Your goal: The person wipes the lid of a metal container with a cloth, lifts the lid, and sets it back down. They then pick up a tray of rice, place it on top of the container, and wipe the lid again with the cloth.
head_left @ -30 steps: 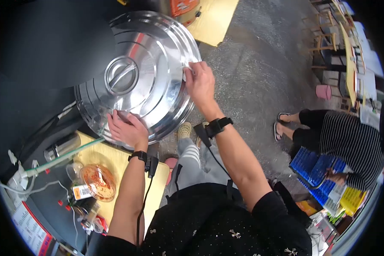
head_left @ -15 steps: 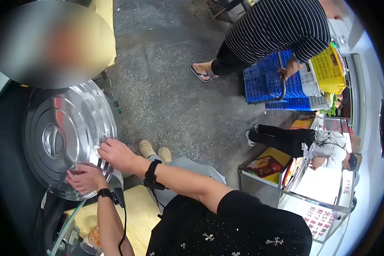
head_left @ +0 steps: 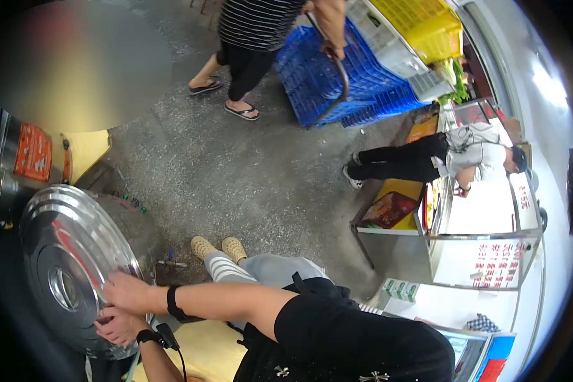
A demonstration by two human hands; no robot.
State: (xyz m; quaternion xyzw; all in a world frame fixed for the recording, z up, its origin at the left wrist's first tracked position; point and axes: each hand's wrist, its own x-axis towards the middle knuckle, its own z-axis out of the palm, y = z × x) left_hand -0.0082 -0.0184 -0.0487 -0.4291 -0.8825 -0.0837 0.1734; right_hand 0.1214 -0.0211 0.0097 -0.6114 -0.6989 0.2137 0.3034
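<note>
A large round stainless-steel lid (head_left: 83, 251) with a sunken handle sits on a metal barrel (head_left: 130, 219) at the left of the head view. Both hands are close together at the lid's near rim. My right hand (head_left: 132, 293) has its fingers bent down at the rim, partly overlapping the other hand, and its fingertips are hidden. Just below it, my left hand (head_left: 122, 326) reaches across the rim with fingers partly curled and touching the metal. Whatever lies between the two hands, if anything, is too blurred to make out.
Behind the lid stands a metal container with an orange label (head_left: 33, 153). A person in a striped shirt (head_left: 261, 25) handles a cart of blue crates (head_left: 337, 76). Another person (head_left: 477, 149) bends over a glass-sided counter (head_left: 439, 261). A yellow tabletop (head_left: 204, 350) lies beside my arms.
My view has shifted, and the lid sits lower in it. My right hand has come down against my left at the rim. The person with the crates appears further left.
</note>
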